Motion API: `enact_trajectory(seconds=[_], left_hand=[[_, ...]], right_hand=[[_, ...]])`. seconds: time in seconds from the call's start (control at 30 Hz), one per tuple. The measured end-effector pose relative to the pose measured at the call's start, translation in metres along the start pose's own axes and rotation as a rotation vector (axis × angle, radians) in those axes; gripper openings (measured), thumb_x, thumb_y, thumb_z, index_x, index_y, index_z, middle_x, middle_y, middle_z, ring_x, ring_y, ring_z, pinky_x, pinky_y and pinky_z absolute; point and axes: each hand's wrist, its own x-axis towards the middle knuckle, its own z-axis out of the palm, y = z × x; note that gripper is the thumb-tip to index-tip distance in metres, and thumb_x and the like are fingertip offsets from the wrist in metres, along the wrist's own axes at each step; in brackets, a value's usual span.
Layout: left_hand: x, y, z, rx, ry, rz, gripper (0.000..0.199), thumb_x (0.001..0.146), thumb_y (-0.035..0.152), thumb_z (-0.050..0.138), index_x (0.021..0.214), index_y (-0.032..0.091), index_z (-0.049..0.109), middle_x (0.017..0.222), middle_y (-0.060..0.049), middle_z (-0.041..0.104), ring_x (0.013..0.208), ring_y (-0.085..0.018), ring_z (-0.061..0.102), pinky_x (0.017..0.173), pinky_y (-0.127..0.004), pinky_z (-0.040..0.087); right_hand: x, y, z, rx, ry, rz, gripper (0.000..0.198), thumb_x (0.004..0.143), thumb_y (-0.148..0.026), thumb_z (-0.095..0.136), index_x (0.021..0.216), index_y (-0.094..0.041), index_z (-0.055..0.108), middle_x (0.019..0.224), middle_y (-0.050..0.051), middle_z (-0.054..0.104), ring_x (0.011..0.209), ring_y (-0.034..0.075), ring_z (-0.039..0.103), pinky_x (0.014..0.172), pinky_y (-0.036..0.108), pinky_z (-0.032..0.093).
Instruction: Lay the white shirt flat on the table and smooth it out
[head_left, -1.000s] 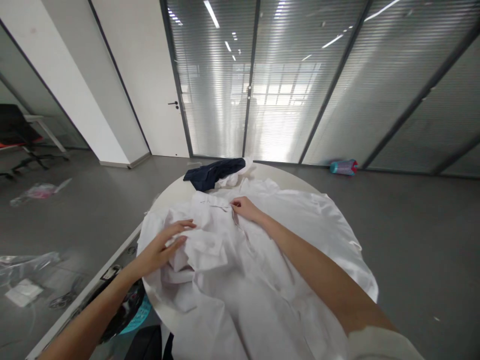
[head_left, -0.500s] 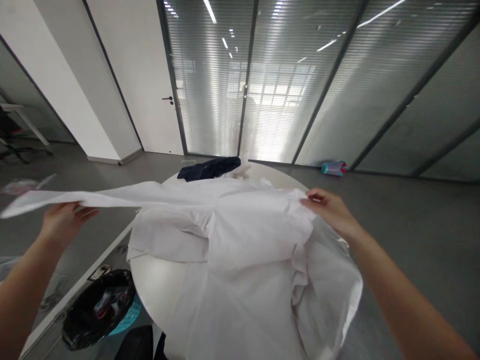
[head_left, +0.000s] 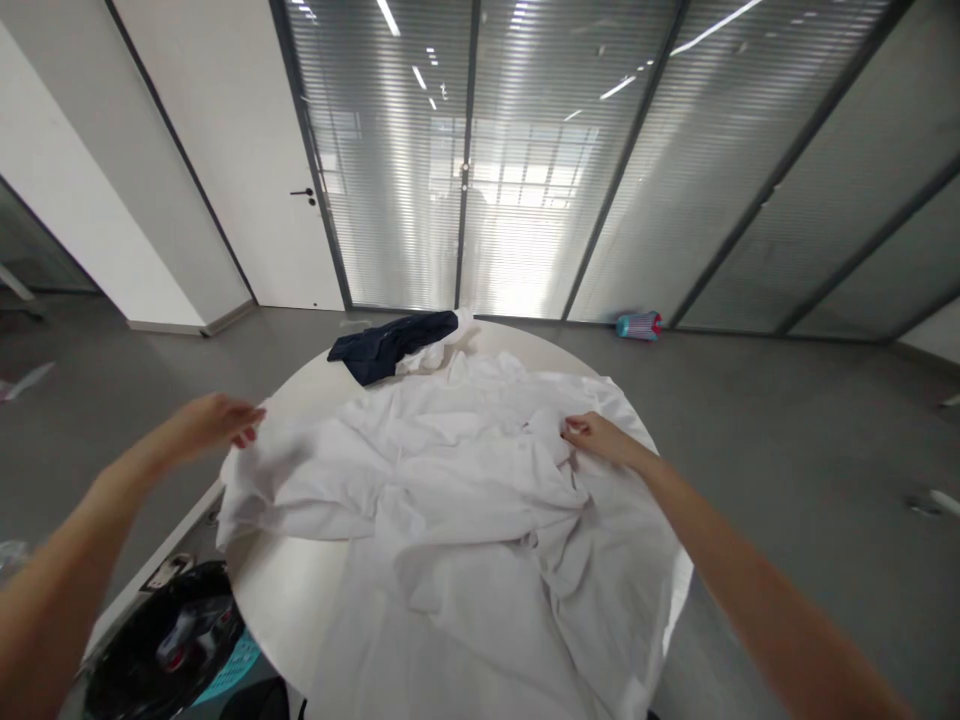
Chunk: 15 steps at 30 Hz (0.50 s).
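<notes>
A: What is at the left side, please?

B: In the lower left corner there is a bin [head_left: 231,665] with black lining, standing just beside the round table [head_left: 289,600]. Above it in the view is the left hand [head_left: 214,418].

A: Are its fingers wide?

B: They are curved and rather narrow, but blurred. They are at the left end of the white garment [head_left: 465,500]; I cannot tell if they grip it.

A: And where exactly is this garment?

B: It lies on the table, spread out with many wrinkles, and it covers most of the top. Behind it, near the far edge, lies a dark blue cloth [head_left: 390,345].

A: And the right hand [head_left: 604,440]?

B: It is at the garment's right part, with fingertips close together, pinching the fabric. Beyond it, a striped object [head_left: 637,325] lies on the floor [head_left: 765,440], near the glass wall [head_left: 525,250].
</notes>
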Motion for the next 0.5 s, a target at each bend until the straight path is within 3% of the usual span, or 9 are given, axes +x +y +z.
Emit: enact_trajectory(seconds=[0.07, 0.17, 0.27, 0.37, 0.5], left_hand=[[0.014, 0.034, 0.011, -0.137, -0.188, 0.151, 0.051, 0.082, 0.063, 0.054, 0.092, 0.016, 0.073, 0.076, -0.005, 0.075, 0.069, -0.02, 0.069, 0.068, -0.028, 0.054], [0.029, 0.101, 0.045, -0.25, -0.199, 0.404, 0.058, 0.081, 0.067, 0.053, 0.104, 0.018, 0.074, 0.107, -0.01, 0.075, 0.092, -0.024, 0.07, 0.077, -0.031, 0.054], [0.038, 0.167, 0.088, -0.363, -0.261, 0.479, 0.063, 0.077, 0.071, 0.056, 0.103, 0.018, 0.075, 0.116, -0.012, 0.073, 0.104, -0.028, 0.066, 0.084, -0.035, 0.052], [0.046, 0.212, 0.12, -0.487, -0.437, 0.507, 0.061, 0.076, 0.07, 0.062, 0.102, 0.017, 0.075, 0.105, -0.011, 0.074, 0.101, -0.027, 0.066, 0.085, -0.034, 0.05], [0.056, 0.228, 0.134, -0.547, -0.644, 0.491, 0.053, 0.068, 0.062, 0.074, 0.093, 0.015, 0.075, 0.078, -0.004, 0.069, 0.077, -0.02, 0.063, 0.07, -0.029, 0.046]], right_hand=[[0.009, -0.005, 0.009, 0.021, 0.023, -0.026, 0.018, 0.074, -0.037, 0.064, 0.076, -0.019, 0.07, 0.086, 0.01, 0.073, 0.082, 0.026, 0.065, 0.079, 0.039, 0.052], [0.016, -0.025, 0.017, 0.159, 0.21, -0.08, 0.019, 0.075, -0.04, 0.063, 0.077, -0.021, 0.06, 0.083, 0.006, 0.067, 0.081, 0.022, 0.062, 0.074, 0.034, 0.051], [0.015, -0.056, 0.02, 0.322, 0.262, -0.19, 0.026, 0.084, -0.048, 0.058, 0.087, -0.025, 0.049, 0.07, -0.003, 0.054, 0.063, 0.015, 0.053, 0.059, 0.026, 0.045], [0.002, -0.09, 0.02, 0.348, 0.312, -0.255, 0.027, 0.09, -0.051, 0.053, 0.095, -0.027, 0.043, 0.064, -0.007, 0.043, 0.053, 0.012, 0.042, 0.05, 0.023, 0.035], [-0.026, -0.119, 0.007, 0.252, 0.472, -0.313, 0.026, 0.093, -0.05, 0.055, 0.094, -0.026, 0.045, 0.068, -0.005, 0.045, 0.057, 0.012, 0.041, 0.052, 0.024, 0.034]])
